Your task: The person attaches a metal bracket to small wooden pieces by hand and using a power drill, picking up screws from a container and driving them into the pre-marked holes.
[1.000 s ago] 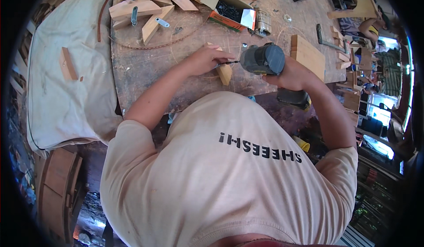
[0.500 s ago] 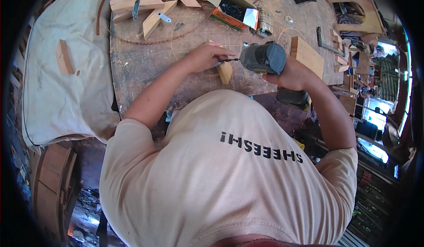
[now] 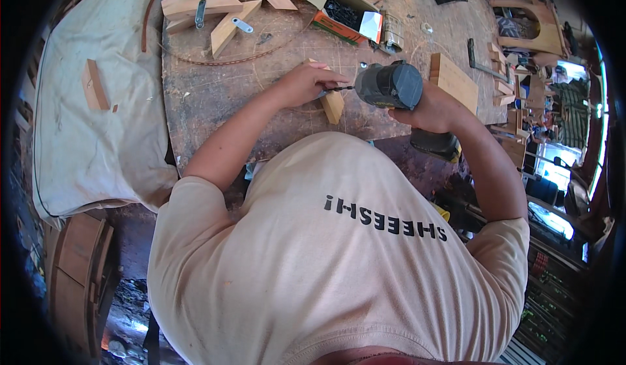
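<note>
My right hand (image 3: 438, 108) is wrapped round the handle of a dark cordless drill (image 3: 389, 86), its battery hanging past the bench's near edge. The drill lies level, with its bit pointing left at a small wooden block (image 3: 332, 107). My left hand (image 3: 309, 84) is closed on this block and presses it down near the front of the workbench (image 3: 222, 127). The bit's tip sits by my left fingertips, where a bit of metal plate seems to show; the exact contact point is hidden by the fingers.
Wooden blocks with metal plates (image 3: 202, 3) are piled at the far left. Behind my hands stands an opened box of dark screws (image 3: 342, 13). A larger wooden block (image 3: 453, 83) lies right of the drill. One wood piece (image 3: 95, 84) rests on the pale cloth (image 3: 78, 150) at left.
Almost nothing differs. The drill and my right hand have shifted very slightly, while my left hand stays on the wooden block.
</note>
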Motion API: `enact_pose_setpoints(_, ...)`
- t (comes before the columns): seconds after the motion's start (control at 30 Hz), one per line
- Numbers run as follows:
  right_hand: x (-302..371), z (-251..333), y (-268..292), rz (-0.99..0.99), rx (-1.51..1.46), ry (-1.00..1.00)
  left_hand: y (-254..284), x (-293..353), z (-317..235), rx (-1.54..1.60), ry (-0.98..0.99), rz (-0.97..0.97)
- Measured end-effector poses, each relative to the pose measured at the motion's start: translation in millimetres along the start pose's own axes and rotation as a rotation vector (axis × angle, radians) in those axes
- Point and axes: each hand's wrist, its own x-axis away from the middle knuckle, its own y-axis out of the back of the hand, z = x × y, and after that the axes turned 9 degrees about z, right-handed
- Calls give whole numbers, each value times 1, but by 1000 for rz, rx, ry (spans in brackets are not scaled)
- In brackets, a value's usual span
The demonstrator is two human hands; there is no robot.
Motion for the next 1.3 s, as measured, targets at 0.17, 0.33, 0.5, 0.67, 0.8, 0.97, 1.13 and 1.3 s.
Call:
enact_pose_setpoints(0.17,-2,-4,-2,-5,0,12,2,1,-2,-15,7,9)
enact_pose_setpoints(0.33,-1,-1,-4,-28,46,46,-3,0,2,-22,40,-24)
enact_pose_setpoints(0.5,1,-6,-9,-48,44,81,2,2,-9,-19,80,23)
enact_pose_setpoints(0.67,1,-2,-8,-25,58,82,-5,1,-30,230,-276,-258)
enact_pose_setpoints(0.8,0,1,-5,49,114,101,-11,-8,-85,359,-443,-483)
enact_pose_setpoints(0.97,8,9,-4,101,90,117,4,-24,-127,107,-583,-552)
enact_pose_setpoints(1.13,4,-8,0,37,-6,382,-5,-40,-127,83,-558,-572)
enact_pose_setpoints(1.3,4,-8,-11,4,4,343,-3,-41,-125,164,-591,-530)
